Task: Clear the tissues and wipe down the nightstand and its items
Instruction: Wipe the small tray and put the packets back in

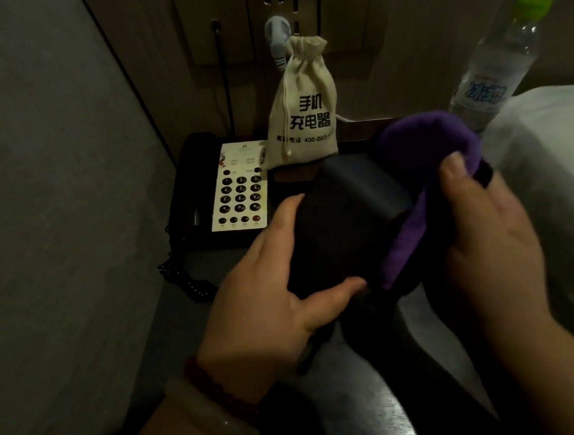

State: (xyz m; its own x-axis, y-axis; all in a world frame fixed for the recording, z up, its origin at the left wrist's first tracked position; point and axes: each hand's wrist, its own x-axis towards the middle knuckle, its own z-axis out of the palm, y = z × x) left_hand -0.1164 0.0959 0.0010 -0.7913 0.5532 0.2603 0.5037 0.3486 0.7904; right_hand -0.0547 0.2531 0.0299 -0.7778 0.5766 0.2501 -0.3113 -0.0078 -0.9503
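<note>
Black box (341, 226) – it is held up in the air over the desk (220, 257), tilted, its long side running from near up and away. The left hand (271, 297) curls round its left side, thumb under the near end. The right hand (485, 229) pinches a purple cloth (424, 144) against the box's right side. Behind stand a phone (229, 194), a printed cloth bag (305, 113) and a water bottle (493, 63) – white bedding (549, 162) lies to the right.

Black box (341, 226) tilted, held just above the nightstand (220, 257) near its front; purple cloth (427, 141) bunched against the box's right side. Black phone (239, 193) with white keypad lies flat at back left corner. Beige drawstring pouch (305, 113) stands upright at back edge. Clear water bottle (497, 67) upright, back right.
</note>
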